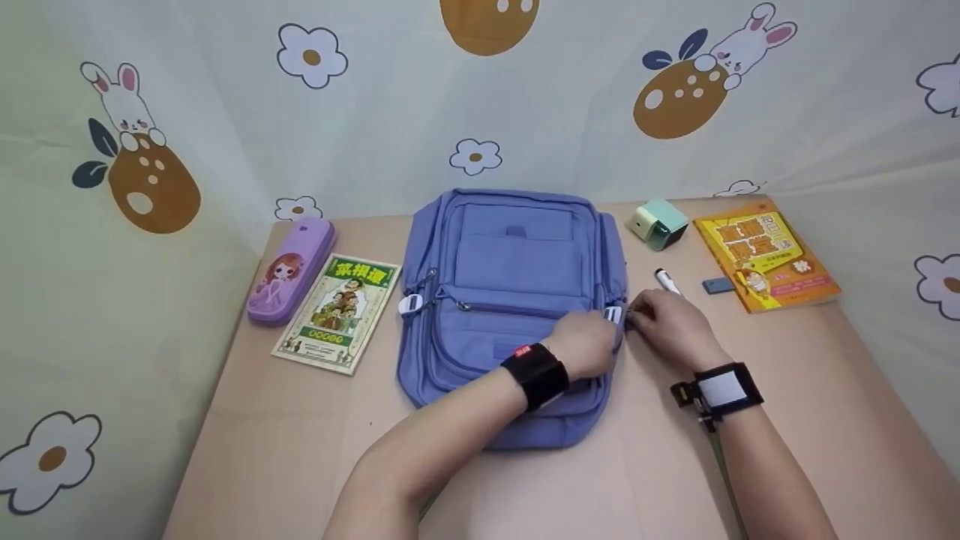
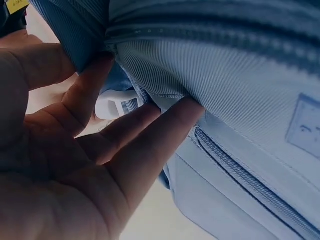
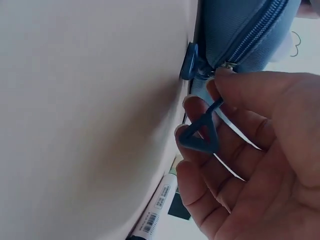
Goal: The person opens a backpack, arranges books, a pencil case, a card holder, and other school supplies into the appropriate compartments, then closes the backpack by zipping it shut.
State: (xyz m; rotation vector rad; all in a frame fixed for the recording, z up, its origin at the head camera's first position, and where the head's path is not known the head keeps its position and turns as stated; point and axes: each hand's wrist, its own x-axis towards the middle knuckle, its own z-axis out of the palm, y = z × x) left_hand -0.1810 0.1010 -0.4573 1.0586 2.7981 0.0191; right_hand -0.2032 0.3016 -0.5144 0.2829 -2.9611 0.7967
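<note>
A blue backpack (image 1: 517,262) lies flat in the middle of the table, its front pockets facing up. My left hand (image 1: 583,345) is at its right side; in the left wrist view the thumb and fingers (image 2: 150,150) pinch the fabric beside a zipper. A white buckle (image 2: 117,104) shows behind those fingers. Just right of the bag, my right hand (image 1: 671,326) pinches a zipper pull with a dark triangular tab (image 3: 202,135) at the end of the bag's side zipper (image 3: 255,30). A second pull (image 3: 189,62) hangs close by.
Left of the bag lie a purple pencil case (image 1: 291,271) and a green-and-cream book (image 1: 337,315). To the right are a mint-green box-shaped item (image 1: 660,223), a white marker (image 1: 667,282), a small blue-grey block (image 1: 718,286) and an orange book (image 1: 766,255). Patterned curtains surround the table.
</note>
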